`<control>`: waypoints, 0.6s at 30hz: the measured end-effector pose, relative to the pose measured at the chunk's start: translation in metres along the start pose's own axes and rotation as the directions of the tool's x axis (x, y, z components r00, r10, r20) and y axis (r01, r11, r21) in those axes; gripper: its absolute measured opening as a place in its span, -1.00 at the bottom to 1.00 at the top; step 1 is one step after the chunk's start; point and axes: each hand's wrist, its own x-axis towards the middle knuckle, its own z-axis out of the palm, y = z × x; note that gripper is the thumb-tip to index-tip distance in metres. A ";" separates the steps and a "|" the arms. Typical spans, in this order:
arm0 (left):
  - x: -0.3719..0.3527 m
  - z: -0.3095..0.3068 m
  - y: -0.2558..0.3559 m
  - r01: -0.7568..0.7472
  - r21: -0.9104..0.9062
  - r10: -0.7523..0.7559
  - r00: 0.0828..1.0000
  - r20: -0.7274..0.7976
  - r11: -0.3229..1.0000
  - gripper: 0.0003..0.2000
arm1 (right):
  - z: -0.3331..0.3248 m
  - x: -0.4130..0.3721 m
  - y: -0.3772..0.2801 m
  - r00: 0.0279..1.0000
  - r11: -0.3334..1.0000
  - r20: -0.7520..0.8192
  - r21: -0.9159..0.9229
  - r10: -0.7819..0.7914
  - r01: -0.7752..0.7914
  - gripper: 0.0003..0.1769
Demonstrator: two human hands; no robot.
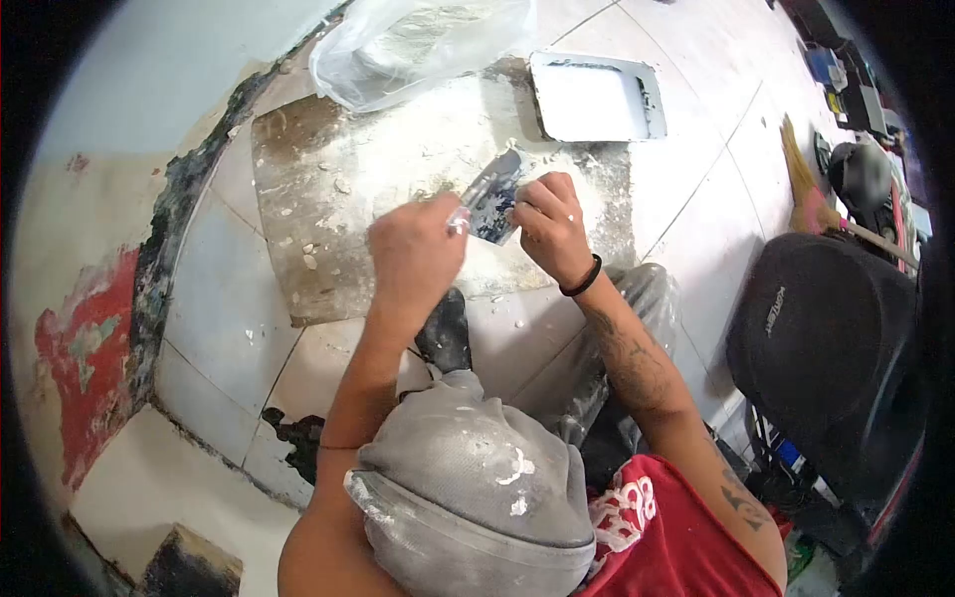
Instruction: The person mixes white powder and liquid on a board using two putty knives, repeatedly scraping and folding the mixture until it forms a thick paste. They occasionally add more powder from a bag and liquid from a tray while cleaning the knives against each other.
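Note:
My left hand [413,254] is closed around the handle of a putty knife [489,184]. Its plaster-smeared blade points away from me, over a dirty board [318,199] covered in white plaster powder and lumps. My right hand [552,224], with a black band on its wrist, pinches a second dark scraper blade [497,227]. That blade lies against the first one. The two hands are close together above the board's near right part. My cap and red shirt fill the bottom of the view.
A white rectangular tray [597,99] lies beyond the board, and a clear plastic bag [418,40] to its left. A peeling wall [90,348] runs along the left. At right stand a black padded seat [826,338], a broom [806,189] and a helmet [860,174].

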 end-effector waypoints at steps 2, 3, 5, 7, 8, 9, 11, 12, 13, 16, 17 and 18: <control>-0.002 0.010 -0.001 -0.030 0.002 0.030 1.000 0.004 1.000 -0.92 | 0.005 0.008 -0.002 0.999 0.999 -0.033 0.017 -0.031 0.032 -0.84; -0.001 0.014 -0.003 -0.047 -0.001 0.048 0.999 0.010 0.999 -0.92 | 0.006 0.012 -0.003 0.998 0.999 -0.053 0.024 -0.043 0.045 -0.84; 0.004 0.020 -0.013 -0.023 0.032 0.023 1.000 -0.001 0.999 -0.91 | 0.003 0.017 -0.007 0.997 0.998 -0.068 0.028 -0.045 0.047 -0.84; 0.011 0.024 -0.027 0.036 0.050 -0.037 0.999 0.017 0.998 -0.91 | -0.008 0.018 -0.015 0.998 0.999 -0.059 0.030 -0.034 0.035 -0.84; 0.011 0.024 -0.031 0.071 0.019 -0.071 0.997 -0.004 0.997 -0.90 | -0.013 0.021 -0.018 0.999 0.999 -0.035 0.011 -0.041 0.041 -0.85; 0.012 0.021 -0.032 0.111 0.017 -0.111 0.994 -0.014 0.994 -0.91 | -0.015 0.019 -0.016 1.000 1.000 -0.011 -0.004 -0.029 0.029 -0.86; 0.012 0.017 -0.031 0.179 0.004 -0.179 0.984 -0.029 0.984 -0.91 | -0.019 0.013 -0.010 0.999 0.999 0.033 -0.049 0.002 -0.001 -0.87; 0.011 0.014 -0.029 0.172 0.018 -0.170 0.984 -0.050 0.985 -0.93 | -0.019 0.009 -0.006 0.998 0.998 0.060 -0.068 0.020 -0.016 -0.87; 0.009 0.010 -0.026 0.148 0.025 -0.147 0.988 -0.039 0.989 -0.93 | -0.018 0.004 0.000 0.995 0.996 0.089 -0.088 0.040 -0.032 -0.87; -0.001 -0.001 -0.008 0.075 -0.014 -0.075 0.997 -0.014 0.997 -0.93 | -0.015 0.001 0.005 0.993 0.993 0.100 -0.109 0.058 -0.047 -0.87; -0.005 0.000 -0.003 0.061 -0.010 -0.061 0.998 0.003 0.998 -0.92 | -0.010 0.004 0.004 0.995 0.994 0.088 -0.102 0.053 -0.044 -0.87; -0.009 0.003 0.000 0.046 -0.002 -0.046 0.999 0.019 0.999 -0.91 | -0.005 0.008 0.003 0.998 0.995 0.047 -0.092 0.036 -0.032 -0.87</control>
